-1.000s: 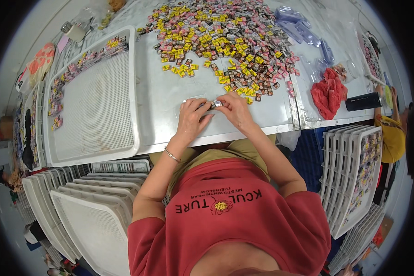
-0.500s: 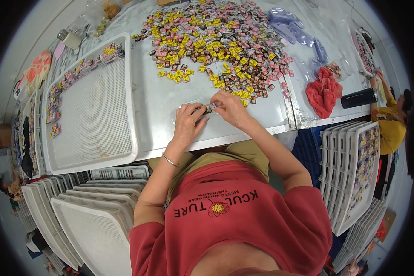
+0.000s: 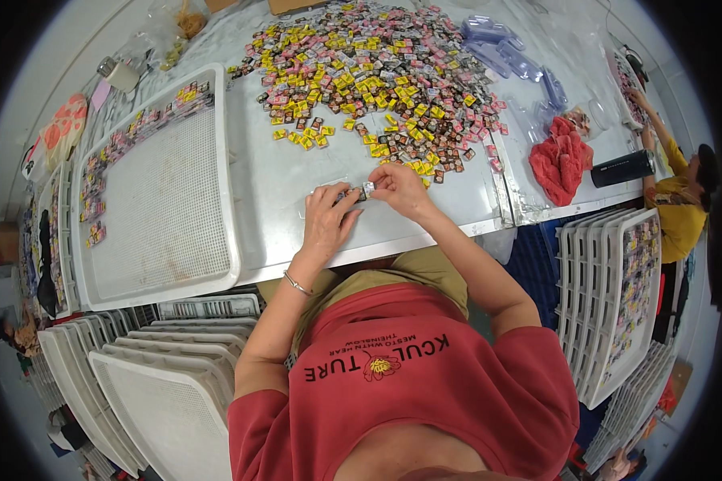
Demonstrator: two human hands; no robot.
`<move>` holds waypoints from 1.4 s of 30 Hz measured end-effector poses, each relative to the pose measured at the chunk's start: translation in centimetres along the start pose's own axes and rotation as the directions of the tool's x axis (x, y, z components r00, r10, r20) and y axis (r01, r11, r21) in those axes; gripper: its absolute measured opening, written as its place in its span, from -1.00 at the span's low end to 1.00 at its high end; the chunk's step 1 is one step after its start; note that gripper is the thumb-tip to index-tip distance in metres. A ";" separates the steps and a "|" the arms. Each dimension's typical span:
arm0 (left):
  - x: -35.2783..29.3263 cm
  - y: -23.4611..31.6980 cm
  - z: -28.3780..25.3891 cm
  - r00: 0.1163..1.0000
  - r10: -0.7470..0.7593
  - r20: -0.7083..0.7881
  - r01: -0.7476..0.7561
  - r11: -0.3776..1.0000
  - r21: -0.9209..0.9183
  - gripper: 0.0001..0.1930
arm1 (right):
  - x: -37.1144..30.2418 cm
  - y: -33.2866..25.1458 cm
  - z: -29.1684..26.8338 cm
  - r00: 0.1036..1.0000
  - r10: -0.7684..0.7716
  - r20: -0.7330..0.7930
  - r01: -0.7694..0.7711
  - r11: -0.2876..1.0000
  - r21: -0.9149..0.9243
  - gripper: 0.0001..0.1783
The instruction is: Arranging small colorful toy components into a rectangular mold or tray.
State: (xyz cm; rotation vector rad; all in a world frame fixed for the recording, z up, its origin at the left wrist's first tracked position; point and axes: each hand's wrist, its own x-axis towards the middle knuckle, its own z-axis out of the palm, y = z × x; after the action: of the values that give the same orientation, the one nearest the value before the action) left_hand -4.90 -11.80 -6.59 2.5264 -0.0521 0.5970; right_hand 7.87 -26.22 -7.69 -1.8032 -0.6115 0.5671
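Near the front edge of the table, my left hand (image 3: pixel 327 215) is bent over a short row of small square pieces (image 3: pixel 346 194), its fingers and thumb closed about the row. My right hand (image 3: pixel 403 191) pinches a small pale square piece (image 3: pixel 368 190) at the right end of that row. Clear thin plastic lies under or beside the left fingers; its shape is hard to make out. Beyond my hands spreads a large heap of small square pieces (image 3: pixel 377 76) in yellow, pink, black, brown and grey.
At left stands a white mesh tray (image 3: pixel 168 200), with rows of pieces along its far and left sides. To the right are a red cloth (image 3: pixel 560 164), a black bottle (image 3: pixel 622 168) and clear plastic packs (image 3: pixel 501 50). Stacked trays (image 3: pixel 610 297) flank me. A person in yellow (image 3: pixel 675 208) works at right.
A pale piece now shows at the row's right end, by my right fingertips. My left hand stays nearly in place. The other person's arm reaches farther forward. The view has shifted slightly.
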 end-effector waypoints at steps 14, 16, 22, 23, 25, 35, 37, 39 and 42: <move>-0.1 -0.1 0.1 1.000 -0.014 0.014 0.015 1.000 -0.022 -0.63 | -0.4 -0.9 1.4 0.964 -0.204 -0.170 0.172 0.968 -0.185 -0.86; -0.2 -0.1 0.1 1.000 -0.016 0.002 0.016 1.000 -0.004 -0.62 | -0.8 -0.8 1.9 0.933 -0.293 -0.210 0.247 0.944 -0.218 -0.86; -0.1 -0.4 -0.8 0.999 -0.025 0.021 0.027 0.993 -0.114 -0.63 | -1.3 -0.8 2.1 0.935 -0.295 -0.196 0.225 0.922 -0.315 -0.88; -0.1 -0.6 -0.9 0.999 -0.026 0.020 0.028 0.993 -0.114 -0.63 | -1.4 -0.8 2.2 0.920 -0.346 -0.183 0.253 0.882 -0.397 -0.89; 0.0 -0.8 -1.1 0.998 0.008 0.057 -0.004 0.997 -0.078 -0.65 | -1.6 -0.7 2.6 0.902 -0.398 -0.166 0.280 0.834 -0.475 -0.90; -0.4 -0.3 -0.6 0.998 -0.059 -0.036 0.056 0.995 -0.081 -0.70 | -2.6 -0.4 2.8 0.853 -0.518 -0.070 0.413 0.751 -0.516 -0.75; -0.5 -0.6 -0.8 0.996 -0.092 -0.018 0.090 0.989 -0.116 -0.70 | -2.6 -0.4 2.9 0.826 -0.559 -0.080 0.424 0.707 -0.566 -0.72; -0.5 -0.5 -0.9 0.995 -0.095 -0.021 0.092 0.990 -0.107 -0.70 | -2.9 -0.3 2.3 0.865 -0.490 -0.105 0.408 0.811 -0.419 -0.65; -0.5 -0.4 -1.0 0.995 -0.100 -0.019 0.098 0.990 -0.099 -0.70 | -2.7 -0.9 1.6 0.982 -0.170 -0.084 0.157 0.978 -0.139 -0.63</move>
State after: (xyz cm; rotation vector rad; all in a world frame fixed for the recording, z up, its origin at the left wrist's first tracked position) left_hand -5.70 -11.02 -6.23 2.4112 0.0511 0.5708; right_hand 4.68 -26.57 -7.12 -1.8712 -0.7382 0.3333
